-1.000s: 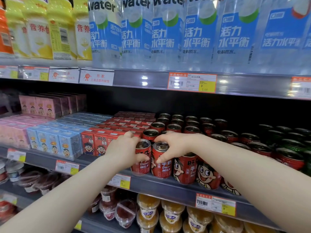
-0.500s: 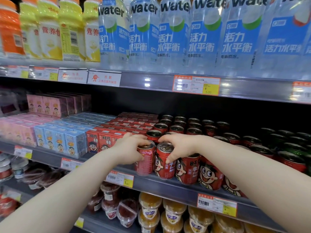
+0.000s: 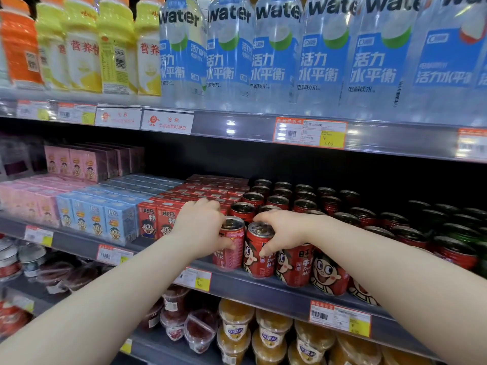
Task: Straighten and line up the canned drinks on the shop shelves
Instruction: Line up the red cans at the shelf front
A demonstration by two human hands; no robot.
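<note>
Facing a grey shelf [image 3: 263, 288] packed front to back with drinks. Looking, directly above the shelf, at tall clear water bottles [image 3: 274, 61] with blue labels, and, above its left part, at yellow bottles [image 3: 81, 48] and an orange bottle [image 3: 18, 43]. Looking, on the shelf's left part, at pink cartons [image 3: 29, 204], then blue cartons [image 3: 97, 219], then red cartons [image 3: 150, 222], all standing upright. Looking, below the shelf, at lidded orange cups [image 3: 234, 322]. Looking, from the shelf's middle to its right end, at rows of red cans [image 3: 326, 270] running back into the dark, with green cans [image 3: 469, 227] at the far right end. Reaching both bare forearms in over the shelf's front edge, around its middle. Gripping the left can [image 3: 232, 243] with the left hand [image 3: 200, 227], at the shelf's front edge just beside the red cartons: thumb lying across the label, other fingers curling round the far side, mostly hidden. Gripping the right can [image 3: 259, 251] with the right hand [image 3: 284, 230], also at the shelf's front edge: fingers arching over the rim, thumb pressing down the front of the label. Holding both upright, side by side, touching or only just apart; not able to tell which. Showing small print on the left can, part of the cartoon face on the right can. Noting orange-and-yellow price tags [image 3: 340, 318] clipped to the shelf's front rail.
</note>
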